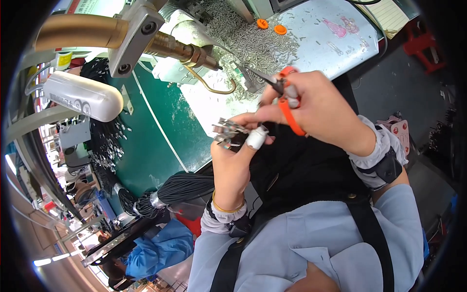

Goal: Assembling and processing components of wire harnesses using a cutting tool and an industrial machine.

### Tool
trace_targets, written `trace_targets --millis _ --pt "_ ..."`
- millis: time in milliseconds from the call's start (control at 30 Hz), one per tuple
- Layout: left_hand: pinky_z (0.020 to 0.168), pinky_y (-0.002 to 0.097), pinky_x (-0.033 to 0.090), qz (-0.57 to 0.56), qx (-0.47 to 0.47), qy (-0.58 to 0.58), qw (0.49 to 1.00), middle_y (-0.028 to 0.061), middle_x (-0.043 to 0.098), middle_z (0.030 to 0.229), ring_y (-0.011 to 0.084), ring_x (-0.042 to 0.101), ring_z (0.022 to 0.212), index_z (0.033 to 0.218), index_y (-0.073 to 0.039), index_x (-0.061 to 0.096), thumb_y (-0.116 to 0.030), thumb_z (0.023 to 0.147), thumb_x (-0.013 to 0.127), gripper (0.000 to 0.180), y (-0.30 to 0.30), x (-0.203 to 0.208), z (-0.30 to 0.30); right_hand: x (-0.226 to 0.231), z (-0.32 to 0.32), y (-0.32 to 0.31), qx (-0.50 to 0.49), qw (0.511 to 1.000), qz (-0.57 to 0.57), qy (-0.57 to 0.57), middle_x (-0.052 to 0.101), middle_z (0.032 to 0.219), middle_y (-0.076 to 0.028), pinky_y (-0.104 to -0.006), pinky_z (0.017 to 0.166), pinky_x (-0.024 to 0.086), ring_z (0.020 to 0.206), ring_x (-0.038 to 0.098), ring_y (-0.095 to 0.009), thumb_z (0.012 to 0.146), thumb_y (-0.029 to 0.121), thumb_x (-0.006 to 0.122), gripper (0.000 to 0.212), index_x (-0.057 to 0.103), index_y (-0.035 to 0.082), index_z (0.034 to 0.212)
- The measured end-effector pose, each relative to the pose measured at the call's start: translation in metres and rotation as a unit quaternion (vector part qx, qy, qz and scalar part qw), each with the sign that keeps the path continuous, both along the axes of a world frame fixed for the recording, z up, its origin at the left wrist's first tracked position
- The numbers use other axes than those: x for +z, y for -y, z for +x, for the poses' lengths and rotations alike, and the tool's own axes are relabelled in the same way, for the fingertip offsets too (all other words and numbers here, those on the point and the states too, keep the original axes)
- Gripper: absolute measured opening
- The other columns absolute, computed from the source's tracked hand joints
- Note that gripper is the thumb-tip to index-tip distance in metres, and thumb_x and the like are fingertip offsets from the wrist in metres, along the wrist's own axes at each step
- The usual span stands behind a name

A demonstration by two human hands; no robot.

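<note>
My right hand is closed round a pair of scissors with orange handles, its fingers in the loops. The dark blades point up and left, over the lit work surface. Below and to the left, my left hand is closed on a small bunch of shiny metal pieces; their exact kind I cannot make out. White tape wraps the left thumb. The two hands are close together, and the right fingers reach toward the left ones.
A machine with a brass nozzle overhangs the table. Many small metal pins lie heaped behind, with two orange caps. Bundled black cables lie on the green tabletop. A person in blue sits at lower left.
</note>
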State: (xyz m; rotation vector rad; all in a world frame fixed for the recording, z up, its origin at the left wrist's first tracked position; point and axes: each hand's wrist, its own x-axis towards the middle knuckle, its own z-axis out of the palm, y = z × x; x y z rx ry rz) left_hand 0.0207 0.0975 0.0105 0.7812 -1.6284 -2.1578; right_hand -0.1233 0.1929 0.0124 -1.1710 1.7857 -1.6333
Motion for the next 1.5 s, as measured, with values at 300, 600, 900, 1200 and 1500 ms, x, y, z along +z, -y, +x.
trace_targets --millis 300,600,900,1200,1500 --pt "0.06 0.0278 0.049 0.074 -0.039 0.001 0.997 0.0137 0.057 0.079 0.0192 0.058 0.059 0.115 0.0 0.037 0.004 0.08 0.048 0.037 -0.001 0.014 -0.001 -0.014 0.002 -0.009 -0.216 0.919 -0.008 -0.33 0.061 0.073 -0.006 -0.0236 0.044 0.039 0.052 0.055 -0.014 0.066 0.005 0.068 0.02 0.06 0.002 0.084" --pt "0.043 0.0227 0.039 0.22 -0.096 -0.042 0.97 0.0119 0.053 0.069 0.0145 0.047 0.047 0.113 0.001 0.036 0.002 0.076 0.044 0.038 0.011 0.014 0.006 -0.017 0.012 -0.019 -0.067 0.9 -0.105 -0.417 0.064 0.091 -0.01 -0.0208 0.043 0.042 0.057 0.061 -0.016 0.063 0.0 0.068 0.03 0.062 0.006 0.092" --pt "0.044 0.0167 0.03 0.051 0.025 0.007 0.998 0.0038 0.054 0.071 0.0046 0.043 0.051 0.097 0.002 0.049 0.006 0.074 0.053 0.024 -0.002 0.016 0.002 -0.021 0.021 -0.016 -0.023 0.982 -0.109 -0.149 0.062 0.066 -0.005 -0.0215 0.04 0.04 0.048 0.056 -0.013 0.069 -0.004 0.064 0.019 0.061 0.003 0.087" --pt "0.051 0.0146 0.032 -0.22 0.035 0.025 0.975 0.0014 0.055 0.073 0.0019 0.043 0.058 0.09 0.002 0.055 0.009 0.071 0.058 0.02 -0.012 0.002 0.002 -0.021 0.036 -0.016 -0.059 0.983 -0.042 -0.171 0.054 0.057 -0.005 -0.0217 0.044 0.04 0.046 0.051 -0.01 0.072 -0.006 0.06 0.016 0.058 0.001 0.086" --pt "0.044 0.0161 0.03 -0.033 0.06 0.054 0.996 0.0022 0.054 0.072 0.0017 0.041 0.053 0.093 0.001 0.055 0.003 0.075 0.06 0.019 -0.006 0.005 0.005 -0.03 0.033 -0.006 -0.076 0.992 -0.094 -0.038 0.054 0.056 -0.007 -0.0245 0.047 0.042 0.051 0.059 -0.015 0.073 0.005 0.064 0.015 0.05 0.0 0.07"
